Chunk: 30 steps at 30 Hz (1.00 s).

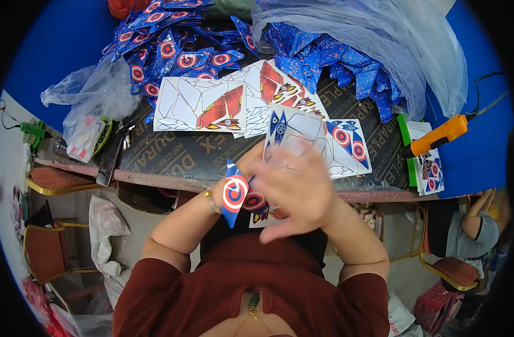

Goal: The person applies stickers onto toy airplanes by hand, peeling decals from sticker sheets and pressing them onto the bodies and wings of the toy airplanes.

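Blue target sticker [233, 194] observed at the left wrist, at the near edge of the table [173, 154]. Left hand [250, 164] largely hidden behind the right hand [299, 191]; its grip cannot be told. Right hand blurred, thumb spread; any hold cannot be confirmed. Sticker sheets [201, 105] overlap mid-table. Blue pieces [167, 49] and clear plastic [375, 42] crowd its far side; an orange tool [439, 136] obstructs its right end.

gold-framed reddish-brown chairs [45, 254] stand on a pale grey floor [147, 226] at both sides.
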### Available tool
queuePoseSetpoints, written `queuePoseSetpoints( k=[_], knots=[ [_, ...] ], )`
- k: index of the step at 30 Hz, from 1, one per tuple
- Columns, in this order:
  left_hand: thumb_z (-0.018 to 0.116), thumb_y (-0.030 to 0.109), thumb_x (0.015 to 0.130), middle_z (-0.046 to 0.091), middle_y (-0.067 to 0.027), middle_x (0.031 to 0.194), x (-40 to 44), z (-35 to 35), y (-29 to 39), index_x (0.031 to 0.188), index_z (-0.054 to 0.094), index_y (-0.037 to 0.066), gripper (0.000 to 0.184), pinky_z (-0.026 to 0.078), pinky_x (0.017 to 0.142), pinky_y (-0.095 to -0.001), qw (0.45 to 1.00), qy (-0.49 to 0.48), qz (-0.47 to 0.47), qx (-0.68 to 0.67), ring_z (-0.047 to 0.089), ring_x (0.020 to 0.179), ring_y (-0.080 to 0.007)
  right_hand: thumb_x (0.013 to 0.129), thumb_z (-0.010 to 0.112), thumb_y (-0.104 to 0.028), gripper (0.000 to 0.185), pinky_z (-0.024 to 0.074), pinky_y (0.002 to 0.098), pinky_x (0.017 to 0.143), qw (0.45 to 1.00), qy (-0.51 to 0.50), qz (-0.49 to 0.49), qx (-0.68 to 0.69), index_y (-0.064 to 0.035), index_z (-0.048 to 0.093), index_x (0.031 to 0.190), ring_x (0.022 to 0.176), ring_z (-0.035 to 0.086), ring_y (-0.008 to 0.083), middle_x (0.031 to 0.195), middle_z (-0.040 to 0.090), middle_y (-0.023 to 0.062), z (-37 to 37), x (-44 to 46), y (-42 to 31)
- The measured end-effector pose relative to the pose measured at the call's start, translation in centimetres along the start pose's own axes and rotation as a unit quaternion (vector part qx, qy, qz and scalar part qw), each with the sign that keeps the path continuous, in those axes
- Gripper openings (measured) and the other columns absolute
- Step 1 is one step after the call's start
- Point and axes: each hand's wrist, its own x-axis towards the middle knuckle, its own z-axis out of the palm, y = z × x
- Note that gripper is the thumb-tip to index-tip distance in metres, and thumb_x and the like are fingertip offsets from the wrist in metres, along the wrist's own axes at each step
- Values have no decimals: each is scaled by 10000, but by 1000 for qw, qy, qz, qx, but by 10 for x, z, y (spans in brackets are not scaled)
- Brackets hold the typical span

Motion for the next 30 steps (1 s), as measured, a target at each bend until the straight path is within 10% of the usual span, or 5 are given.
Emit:
queuePoseSetpoints(
  k=[4,7,14,17,30],
  knots=[
    [577,-55,894,571,-121,1361,-15,8,-1,1487,375,-23,627,421,1093,-347,995,70,12,66,542,1254,-165,913,727,-231,681,431,472,1088,925,153,335,-97,-36,442,1500,1291,547,356,1421,519,280,-17,-9,37],
    [625,-57,881,606,-113,1310,-19,10,-1,1464,419,-12,620,456,1052,-351,993,92,19,78,576,1197,-166,901,712,-40,796,486,339,1004,743,142,508,412,-38,292,1577,1226,588,234,1346,577,235,-26,-21,47],
    [525,68,986,718,-136,1090,-15,-3,21,1229,617,-50,285,600,850,-344,976,161,-73,-128,722,926,-196,842,754,-14,767,489,378,1001,753,77,519,397,-28,390,1517,1185,613,278,1306,597,216,-39,-25,48],
    [558,48,981,719,-133,1086,-16,-1,18,1205,633,-46,254,605,857,-342,972,170,-86,-135,721,921,-185,736,837,-134,594,459,484,974,932,107,316,-144,-36,601,1272,1124,559,408,1229,576,178,-27,-16,37],
    [577,7,982,674,-168,1210,-53,10,12,1272,586,-80,303,566,990,-411,960,201,21,-192,682,1091,-237,718,742,-87,356,495,431,822,984,45,121,-119,67,652,1026,982,614,311,1101,645,156,29,3,-14]
  ],
)
